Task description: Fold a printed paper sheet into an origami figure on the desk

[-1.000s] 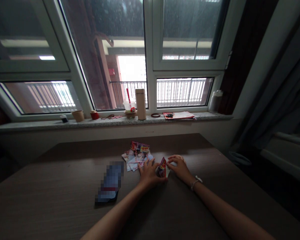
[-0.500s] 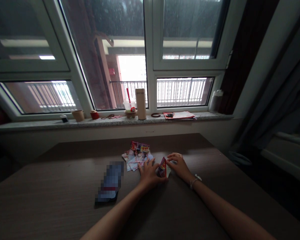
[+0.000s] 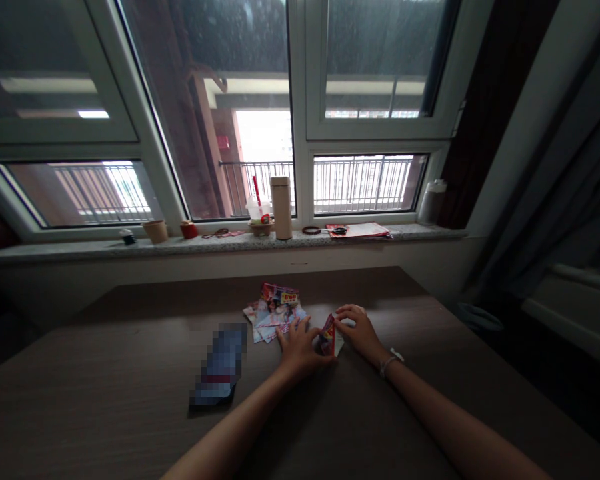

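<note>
A small folded piece of colourful printed paper [image 3: 327, 339], red and purple with some yellow, stands tilted on the brown table between my hands. My left hand [image 3: 301, 352] pinches its left side and near lower corner between thumb and index finger; the other fingers spread toward a pile of printed papers [image 3: 275, 313]. At the paper's upper right edge, the thumb and fingertips of my right hand [image 3: 359, 333] are closed on it. A pale face of the paper shows below those fingertips. A bracelet [image 3: 391, 359] circles my right wrist.
Left of my left hand lies a dark, pixelated phone-like object [image 3: 219, 365]. On the stone windowsill [image 3: 220, 245] stand a beige flask [image 3: 281, 208], a drink cup with a red straw [image 3: 258, 210], a brown paper cup [image 3: 155, 231], scissors [image 3: 337, 231] and papers [image 3: 365, 230].
The folded paper leans slightly more to the right, and more of its pale face shows. My right hand has shifted very little; the left stays in place.
</note>
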Motion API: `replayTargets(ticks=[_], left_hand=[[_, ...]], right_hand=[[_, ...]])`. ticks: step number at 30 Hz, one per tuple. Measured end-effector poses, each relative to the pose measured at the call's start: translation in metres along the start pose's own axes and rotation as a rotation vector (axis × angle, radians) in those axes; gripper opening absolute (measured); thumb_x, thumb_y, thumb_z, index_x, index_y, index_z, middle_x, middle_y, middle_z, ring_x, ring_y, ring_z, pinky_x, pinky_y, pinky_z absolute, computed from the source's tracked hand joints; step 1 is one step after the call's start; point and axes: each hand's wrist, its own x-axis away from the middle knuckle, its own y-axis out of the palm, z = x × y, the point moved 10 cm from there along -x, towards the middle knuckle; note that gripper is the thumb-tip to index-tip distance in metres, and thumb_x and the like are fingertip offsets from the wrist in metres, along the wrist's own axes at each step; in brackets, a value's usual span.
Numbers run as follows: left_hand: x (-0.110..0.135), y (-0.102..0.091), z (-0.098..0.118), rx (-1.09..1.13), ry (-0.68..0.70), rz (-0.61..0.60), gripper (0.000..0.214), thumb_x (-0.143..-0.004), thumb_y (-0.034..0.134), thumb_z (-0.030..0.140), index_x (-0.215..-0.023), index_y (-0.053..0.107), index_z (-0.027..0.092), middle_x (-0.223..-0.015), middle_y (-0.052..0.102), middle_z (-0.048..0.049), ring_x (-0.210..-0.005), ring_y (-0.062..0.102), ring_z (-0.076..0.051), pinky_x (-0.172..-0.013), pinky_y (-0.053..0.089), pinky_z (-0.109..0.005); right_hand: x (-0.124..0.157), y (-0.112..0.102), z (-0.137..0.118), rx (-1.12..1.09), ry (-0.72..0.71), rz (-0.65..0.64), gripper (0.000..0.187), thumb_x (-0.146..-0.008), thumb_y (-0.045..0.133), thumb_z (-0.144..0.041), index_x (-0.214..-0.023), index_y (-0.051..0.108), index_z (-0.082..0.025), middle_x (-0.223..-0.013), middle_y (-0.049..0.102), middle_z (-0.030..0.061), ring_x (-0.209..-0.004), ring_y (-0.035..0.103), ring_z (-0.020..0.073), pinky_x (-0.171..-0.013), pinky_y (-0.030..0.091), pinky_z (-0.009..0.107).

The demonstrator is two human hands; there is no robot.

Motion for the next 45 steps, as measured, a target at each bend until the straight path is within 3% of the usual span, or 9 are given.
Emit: replayTargets(ticks=[5,23,34,45], left_hand=[[0.001,-0.001,0.002,0.0,0.005,-0.003,0.071,-0.06,0.08,0.064,-0.122,0.066,0.034,-0.161,0.033,-0.0069,-0.15,0.017,-0.039,-0.113,-0.001,-0.075],[0.0,-0.001,0.002,0.001,-0.007,-0.018,0.069,-0.06,0.079,0.065,-0.122,0.067,0.036,-0.162,0.032,-0.007,-0.151,0.017,-0.039,-0.114,0.0,-0.074],[0.0,-0.001,0.003,0.002,-0.013,-0.029,0.069,-0.061,0.078,0.064,-0.123,0.067,0.036,-0.162,0.031,-0.0068,-0.151,0.015,-0.04,-0.114,0.0,-0.073],[0.0,-0.001,0.003,0.018,-0.005,-0.025,0.069,-0.059,0.08,0.064,-0.121,0.068,0.036,-0.161,0.032,-0.0077,-0.151,0.016,-0.039,-0.114,0.001,-0.074]], right_hand=[[0.0,-0.001,-0.003,-0.024,-0.014,-0.003,0.027,-0.083,0.067,-0.052,-0.08,0.078,-0.027,-0.097,0.072,0.0075,-0.105,0.057,0.0269,-0.1,0.039,0.044],[-0.002,-0.007,-0.005,-0.053,-0.024,0.051,0.034,-0.081,0.067,-0.058,-0.076,0.077,-0.026,-0.094,0.072,0.0077,-0.101,0.06,0.0266,-0.098,0.042,0.044],[0.0,-0.014,-0.002,-0.023,-0.019,0.118,0.032,-0.08,0.069,-0.057,-0.074,0.078,-0.026,-0.099,0.067,0.0085,-0.105,0.057,0.0278,-0.098,0.04,0.045],[-0.002,-0.012,-0.006,-0.028,-0.025,0.085,0.023,-0.08,0.067,-0.046,-0.072,0.07,-0.024,-0.1,0.07,0.0071,-0.108,0.057,0.0274,-0.101,0.037,0.044]])
